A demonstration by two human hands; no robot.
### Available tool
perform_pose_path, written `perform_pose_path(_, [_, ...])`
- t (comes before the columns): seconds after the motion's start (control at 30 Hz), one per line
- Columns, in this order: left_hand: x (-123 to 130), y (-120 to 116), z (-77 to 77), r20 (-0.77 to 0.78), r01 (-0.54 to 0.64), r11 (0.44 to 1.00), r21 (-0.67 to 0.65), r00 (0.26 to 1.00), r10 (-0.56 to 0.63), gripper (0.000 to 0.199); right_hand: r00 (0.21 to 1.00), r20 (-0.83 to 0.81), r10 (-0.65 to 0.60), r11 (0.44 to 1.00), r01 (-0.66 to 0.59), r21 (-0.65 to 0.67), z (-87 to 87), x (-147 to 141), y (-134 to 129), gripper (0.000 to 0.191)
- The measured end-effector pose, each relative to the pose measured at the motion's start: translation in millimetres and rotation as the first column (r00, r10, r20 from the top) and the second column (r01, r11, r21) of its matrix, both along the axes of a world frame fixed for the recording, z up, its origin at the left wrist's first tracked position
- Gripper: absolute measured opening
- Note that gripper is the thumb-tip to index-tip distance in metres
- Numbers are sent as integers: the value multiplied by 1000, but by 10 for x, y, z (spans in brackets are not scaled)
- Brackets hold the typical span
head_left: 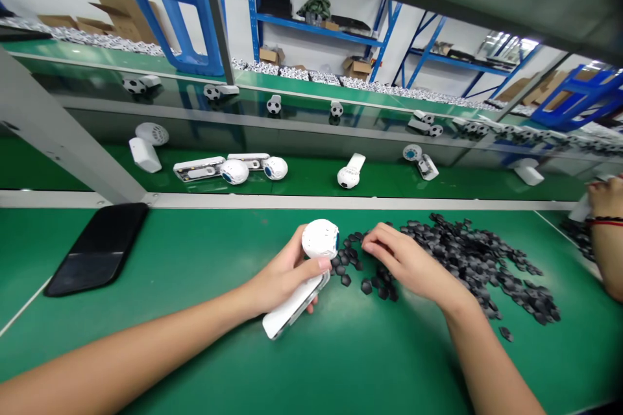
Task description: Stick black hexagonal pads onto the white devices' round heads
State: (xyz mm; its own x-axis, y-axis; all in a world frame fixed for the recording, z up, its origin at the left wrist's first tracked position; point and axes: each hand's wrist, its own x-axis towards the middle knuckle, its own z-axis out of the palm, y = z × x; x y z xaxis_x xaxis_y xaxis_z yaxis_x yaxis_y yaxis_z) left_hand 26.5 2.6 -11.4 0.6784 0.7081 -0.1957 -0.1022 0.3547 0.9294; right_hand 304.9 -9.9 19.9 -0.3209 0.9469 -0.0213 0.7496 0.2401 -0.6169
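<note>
left hand (285, 275) closed around white ball shell (320, 239) and flat white casing (292, 306), both held above middle of counter (160, 343). right hand (413, 264) half open, holding nothing visible, fingertips (372, 243) touching black hexagon pieces (467, 266), scattered toward right edge.

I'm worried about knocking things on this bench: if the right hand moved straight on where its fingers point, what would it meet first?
Probably the loose black hexagonal pieces just ahead of the right hand's fingertips. Past them, the white round device in the left hand looks next, though depth is hard to judge.
</note>
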Motion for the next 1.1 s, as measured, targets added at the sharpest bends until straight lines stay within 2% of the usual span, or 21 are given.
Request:
perform_pose_path(0.1, [19,-6,-19,3,-43,999,-9,999,43,48,978,-197,-71,995,55,-83,24,-157,-76,26])
perform_pose_path(0.23, [31,-1,-39,-12,-103,994,-44,995,102,47,934,-358,-4,988,-52,-148,40,-360,-186,18])
perform_pose_path(0.33, [36,-7,-36,-47,-119,992,-42,992,117,48,908,-418,-33,983,-46,-178,23,-475,-230,19])
perform_pose_path(0.5, [46,-22,8,-113,-126,992,-8,986,125,56,912,-392,-124,986,71,-149,-24,-570,-247,17])
perform_pose_path(0.63, [48,-17,31,-132,-118,993,-14,985,115,59,889,-427,-164,977,86,-196,-3,-581,-260,16])
perform_pose_path(0.83, [42,-9,11,-118,-118,993,-9,986,116,58,893,-436,-106,991,61,-116,45,-601,-274,17])
perform_pose_path(0.97, [41,-2,-2,-100,-117,993,-17,988,115,57,883,-462,-89,987,15,-161,15,-607,-279,23])
perform_pose_path(1.1, [46,14,-13,-99,-130,991,-22,987,127,57,930,-365,-48,994,7,-111,-21,-602,-289,25])
